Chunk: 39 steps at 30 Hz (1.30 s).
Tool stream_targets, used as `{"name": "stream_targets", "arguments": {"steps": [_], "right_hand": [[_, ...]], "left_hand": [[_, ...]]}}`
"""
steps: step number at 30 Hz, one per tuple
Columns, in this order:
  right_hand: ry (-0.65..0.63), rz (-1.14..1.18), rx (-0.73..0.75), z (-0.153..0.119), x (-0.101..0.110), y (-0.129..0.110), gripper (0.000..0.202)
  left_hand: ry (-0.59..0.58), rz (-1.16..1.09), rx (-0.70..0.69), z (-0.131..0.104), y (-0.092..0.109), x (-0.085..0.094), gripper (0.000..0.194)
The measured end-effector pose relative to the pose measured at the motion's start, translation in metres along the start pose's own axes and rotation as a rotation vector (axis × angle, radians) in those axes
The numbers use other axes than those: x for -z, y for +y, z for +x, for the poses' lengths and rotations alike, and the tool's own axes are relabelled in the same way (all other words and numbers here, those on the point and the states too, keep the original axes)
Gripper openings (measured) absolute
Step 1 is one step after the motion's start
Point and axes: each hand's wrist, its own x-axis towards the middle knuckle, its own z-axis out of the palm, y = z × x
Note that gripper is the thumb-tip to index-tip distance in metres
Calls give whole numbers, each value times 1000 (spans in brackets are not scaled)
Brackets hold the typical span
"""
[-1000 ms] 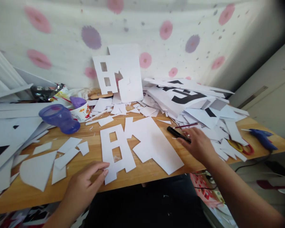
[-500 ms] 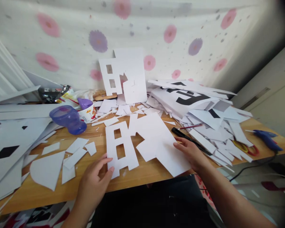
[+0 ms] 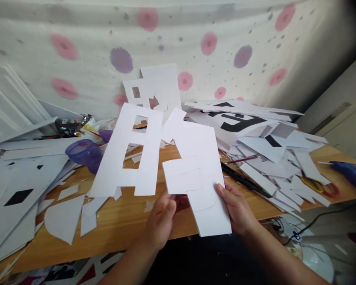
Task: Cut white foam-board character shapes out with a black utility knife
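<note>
I hold a large white paper cut-out (image 3: pixel 178 158) tilted up above the wooden table (image 3: pixel 127 217). Its left part has two rectangular window holes. My left hand (image 3: pixel 161 217) grips its lower edge near the middle. My right hand (image 3: pixel 237 208) grips its lower right part, thumb on the front. Just right of my right hand a black utility knife (image 3: pixel 243 180) lies on the table.
White paper scraps (image 3: pixel 65 217) litter the left. A purple cup (image 3: pixel 84 152) lies on its side. A heap of white and black-printed sheets (image 3: pixel 255 134) fills the right. Scissors (image 3: pixel 320 186) and a blue glue gun (image 3: pixel 348 172) lie far right. Another cut-out (image 3: pixel 157 89) leans on the wall.
Both hands have lifted the white cut-out off the table and tilted it up. My left hand moved right along its lower edge. Earlier my right hand was at the black knife.
</note>
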Motion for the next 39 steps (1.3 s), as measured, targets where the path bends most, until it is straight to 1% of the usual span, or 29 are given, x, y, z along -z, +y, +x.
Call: {"name": "stream_targets", "arguments": {"steps": [1,2,4,5,7,10,12,15,17,19,22,25,28,30,33,36,39], "right_hand": [[7,7,-4,0,-1,1,40],[17,19,-11,-1,-1,2,41],[40,50,-25,-2,-1,4,42],[55,66,-32,-2,-1,5,42],[94,84,-48,-2,0,7,44],[156,83,-74,-2,-1,9,46],[174,87,-90,-1,-3,10,48],[161,109,-96,-1,-9,10,46],[134,122,-84,-1,-13,9,44],[88,129,-78,-2,-17,9,42],[21,136,-70,-2,-18,11,38],[-11,135,-64,1,-14,15,35],[-46,116,-88,5,-10,15,34],[-70,117,-100,9,-9,13,35],[-94,149,-117,12,-10,9,37],[-102,174,-108,14,-12,8,39],[-84,174,-87,15,-11,10,41]], "left_hand": [[34,-13,22,4,-2,-5,56],[109,-29,34,7,-3,-9,54],[267,-51,54,13,-3,-11,47],[310,-49,64,14,-2,-11,44],[331,-28,65,16,-2,-10,41],[369,-21,25,15,-2,-9,40],[400,-32,6,15,-3,-10,39],[411,-70,4,16,-3,-12,37],[424,-126,33,18,-2,-15,37],[441,-198,72,19,-1,-19,42],[426,-282,96,19,2,-22,53],[437,-280,100,19,3,-22,58],[496,-225,112,18,2,-21,60],[521,-174,122,18,2,-20,57],[478,-117,134,17,2,-20,50],[422,-126,138,17,1,-18,45],[430,-179,154,17,-2,-14,37]]}}
